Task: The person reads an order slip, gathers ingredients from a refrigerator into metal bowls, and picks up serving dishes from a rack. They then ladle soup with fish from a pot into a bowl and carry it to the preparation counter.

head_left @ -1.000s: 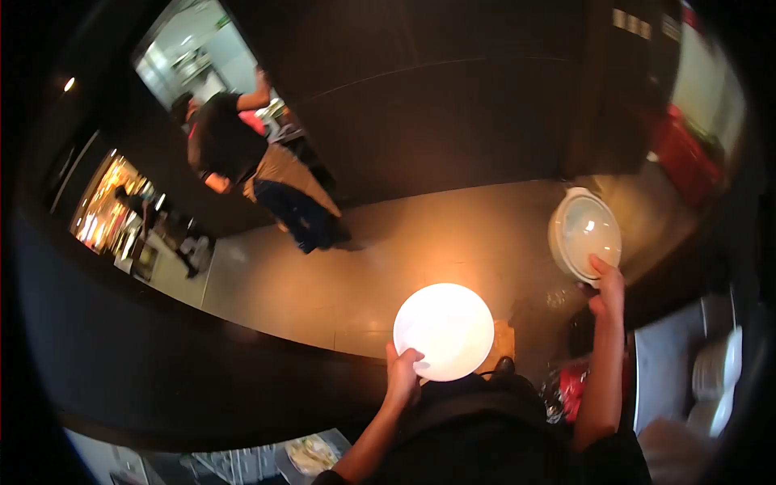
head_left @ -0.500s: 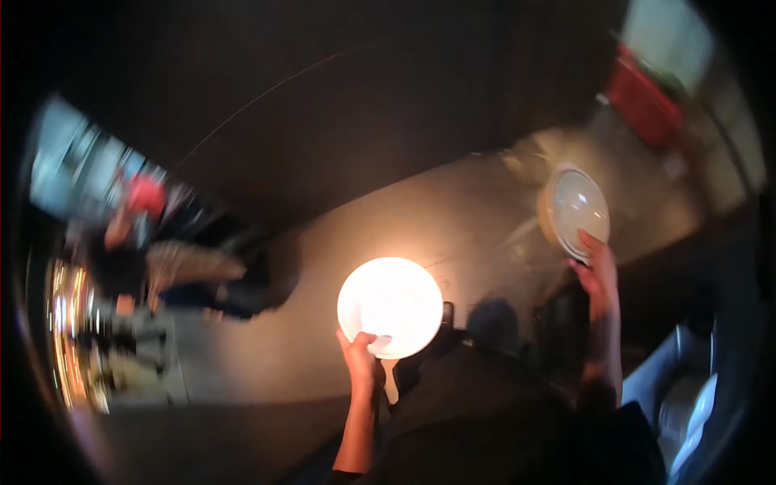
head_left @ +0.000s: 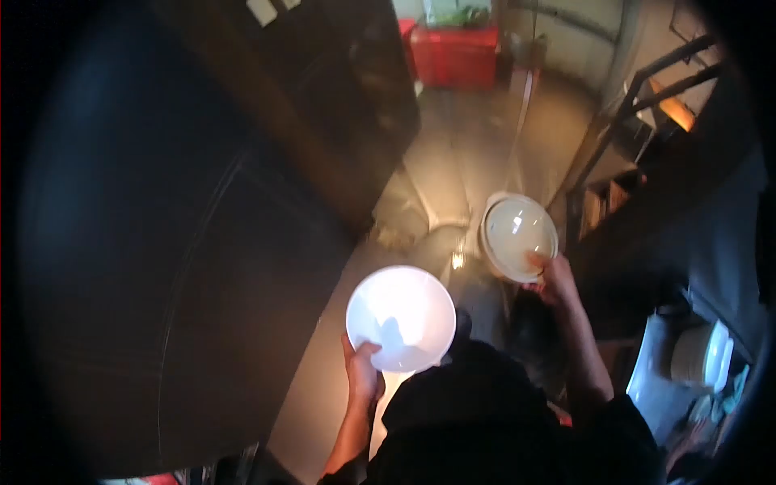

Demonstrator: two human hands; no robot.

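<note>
A round white bowl is in my left hand. My thumb lies over its rim and the fingers go underneath, largely hidden. The bowl is tipped so its inside faces me, bright with light and crossed by a small shadow. Out to the right, my right hand grips the lower edge of a glossy off-white bowl, with fingertips on its inner face. Another pale rim shows behind that bowl, so it may be a stack; I cannot tell. The two bowls are apart.
A dark panel fills the left side. Up ahead on the floor stands a red container with something green above. A metal rail runs along the right. White crockery sits at the lower right.
My view has turned to the right, bringing the red container to the top middle. Both hands keep their bowls; the left bowl looks less glaringly lit. The other person at left has gone from view.
</note>
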